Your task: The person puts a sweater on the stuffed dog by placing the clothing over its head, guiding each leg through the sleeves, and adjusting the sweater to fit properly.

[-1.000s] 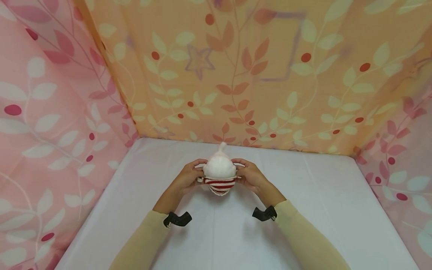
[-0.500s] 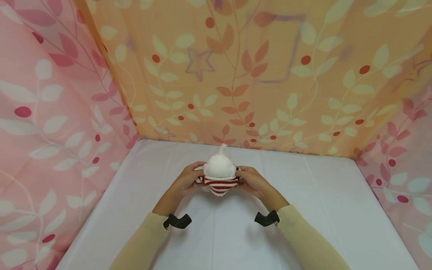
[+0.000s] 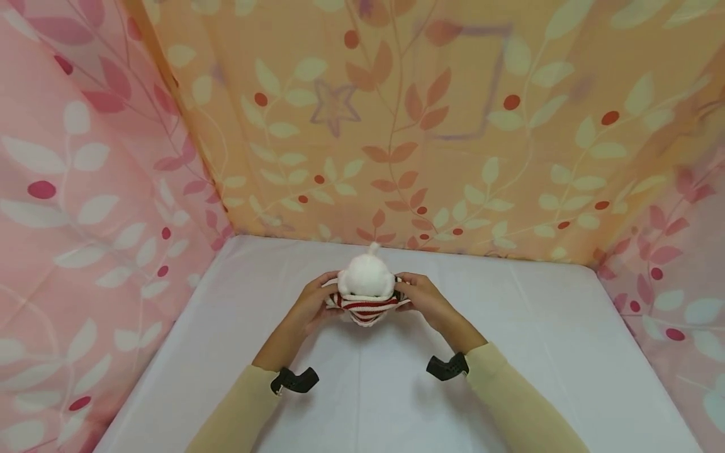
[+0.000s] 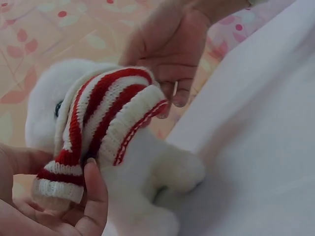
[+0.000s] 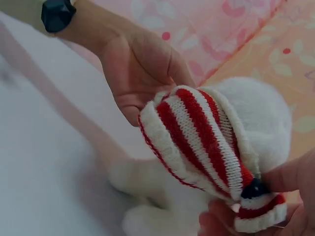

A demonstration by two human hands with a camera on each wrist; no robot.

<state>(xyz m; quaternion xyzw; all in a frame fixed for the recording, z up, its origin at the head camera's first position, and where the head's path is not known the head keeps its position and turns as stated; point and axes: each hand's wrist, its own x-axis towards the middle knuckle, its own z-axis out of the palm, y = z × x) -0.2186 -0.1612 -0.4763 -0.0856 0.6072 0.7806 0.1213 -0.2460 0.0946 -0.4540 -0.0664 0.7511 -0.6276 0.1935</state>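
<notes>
A white plush toy stands near the far middle of the table, its back and rounded head toward the head camera. Round its upper body sits a small red-and-white striped knitted sweater with ribbed edges. On the left, my left hand pinches one sleeve near its cuff between thumb and fingers. My right hand grips the other sleeve, which carries a dark blue patch. White legs stick out below the hem in the left wrist view. The fingertips behind the toy are partly hidden.
A white cloth covers the table. Behind it hangs an orange leaf-patterned curtain, with a pink patterned curtain on the left and another at right. Black wrist cameras sit on both forearms.
The sweater's sleeves have spread outward to both sides, and the striped knit looks wider. The toy has shifted slightly left. My right hand regripped at its side; the left stays close in.
</notes>
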